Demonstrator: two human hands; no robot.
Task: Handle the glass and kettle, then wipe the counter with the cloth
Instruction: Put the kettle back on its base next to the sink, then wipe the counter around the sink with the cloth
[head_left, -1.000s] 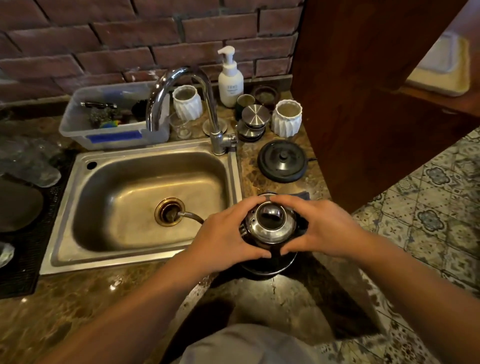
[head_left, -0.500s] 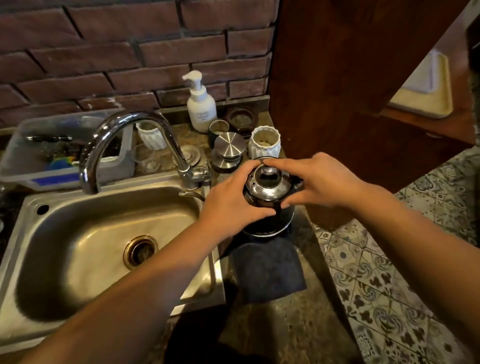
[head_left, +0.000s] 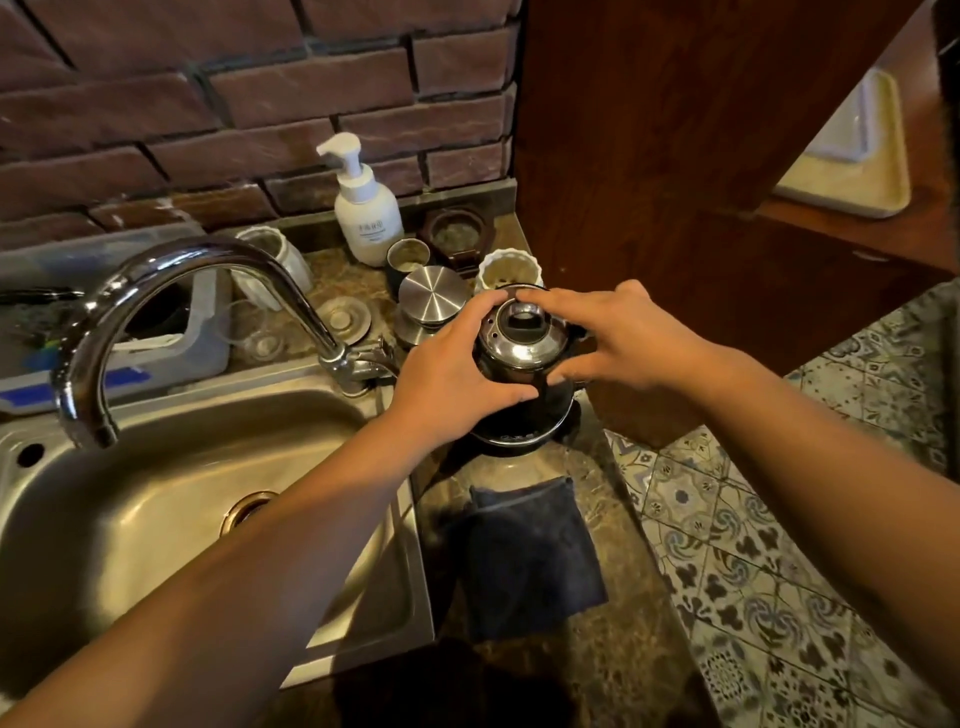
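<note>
A shiny steel kettle (head_left: 522, 345) stands on its dark round base (head_left: 514, 435) on the counter right of the sink. My left hand (head_left: 449, 371) wraps the kettle's left side and my right hand (head_left: 618, 340) its right side, fingertips nearly meeting over the lid. A dark folded cloth (head_left: 530, 551) lies flat on the counter just in front of the base. A clear glass (head_left: 257, 332) stands behind the tap, partly hidden by the spout.
The steel sink (head_left: 156, 499) and curved tap (head_left: 208, 291) fill the left. Behind the kettle are a soap pump bottle (head_left: 366, 208), white ribbed cups (head_left: 509, 270), a steel lid (head_left: 431, 299) and a plastic tub (head_left: 150, 322). The counter edge drops to tiled floor (head_left: 779, 545) at right.
Both hands have carried the kettle away from me, off the cloth and onto the base near the back of the counter. The cloth now lies uncovered.
</note>
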